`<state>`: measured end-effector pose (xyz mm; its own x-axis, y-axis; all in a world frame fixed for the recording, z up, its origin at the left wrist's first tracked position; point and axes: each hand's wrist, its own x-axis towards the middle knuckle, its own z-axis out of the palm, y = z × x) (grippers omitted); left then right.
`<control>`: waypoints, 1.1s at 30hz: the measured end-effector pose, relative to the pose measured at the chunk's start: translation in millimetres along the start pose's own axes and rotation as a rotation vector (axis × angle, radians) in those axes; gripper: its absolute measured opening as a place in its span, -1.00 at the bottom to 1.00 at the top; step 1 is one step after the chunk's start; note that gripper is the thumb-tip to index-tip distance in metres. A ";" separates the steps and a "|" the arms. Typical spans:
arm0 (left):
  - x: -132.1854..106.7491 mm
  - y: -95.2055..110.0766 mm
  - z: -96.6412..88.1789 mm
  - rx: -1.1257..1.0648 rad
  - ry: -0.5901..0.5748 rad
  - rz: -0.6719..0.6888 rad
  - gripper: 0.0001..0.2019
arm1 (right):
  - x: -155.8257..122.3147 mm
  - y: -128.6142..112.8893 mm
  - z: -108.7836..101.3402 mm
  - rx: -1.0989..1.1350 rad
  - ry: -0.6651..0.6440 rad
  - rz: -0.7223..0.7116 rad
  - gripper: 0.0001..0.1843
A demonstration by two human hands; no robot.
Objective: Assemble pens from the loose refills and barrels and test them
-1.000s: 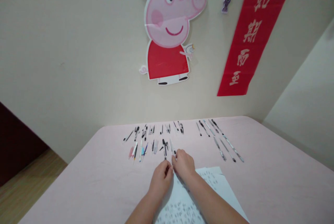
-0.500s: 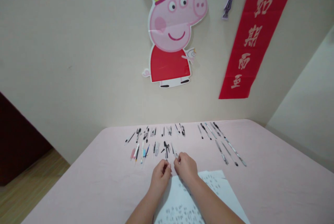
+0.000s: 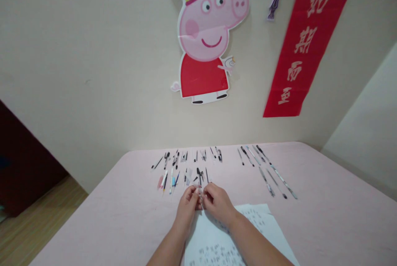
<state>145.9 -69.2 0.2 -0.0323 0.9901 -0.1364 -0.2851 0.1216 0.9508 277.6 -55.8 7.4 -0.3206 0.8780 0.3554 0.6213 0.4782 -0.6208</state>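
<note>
My left hand (image 3: 187, 204) and my right hand (image 3: 217, 202) meet at the fingertips over the pink table (image 3: 108, 220), just in front of a row of pen parts (image 3: 186, 175). Both are closed in a pinch around a small pen piece (image 3: 200, 198) held between them; what it is exactly I cannot make out. A white sheet with handwriting (image 3: 217, 241) lies under my forearms. A second row of pen parts (image 3: 189, 157) lies farther back.
Several whole pens (image 3: 266, 168) lie in rows at the right of the table. The table stands against a cream wall bearing a cartoon pig cutout (image 3: 206, 38) and a red banner (image 3: 307, 38). Wooden floor (image 3: 37, 224) shows at the left.
My two hands have drawn closer together, fingertips now touching around the small piece. The view has shifted slightly left and down.
</note>
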 end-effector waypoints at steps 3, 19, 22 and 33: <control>1.8 -1.4 -1.2 -0.027 -0.004 -0.005 -0.64 | -0.9 0.0 -1.8 0.008 -0.041 -0.024 -0.80; 4.2 -7.2 -1.0 0.054 0.083 0.030 -0.61 | 9.3 11.2 10.0 -0.385 0.040 0.352 -0.83; 3.2 -6.2 -0.5 0.069 0.087 0.037 -0.64 | 11.4 5.9 10.9 -0.445 0.020 0.373 -0.79; 5.5 -5.7 -2.9 0.053 0.107 0.036 -0.62 | 23.7 3.6 14.9 -0.512 -0.054 0.487 -0.77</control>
<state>144.6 -64.7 -6.7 -0.1450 0.9811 -0.1280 -0.2309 0.0922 0.9686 261.6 -32.8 3.2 0.0523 0.9956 0.0779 0.9570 -0.0277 -0.2889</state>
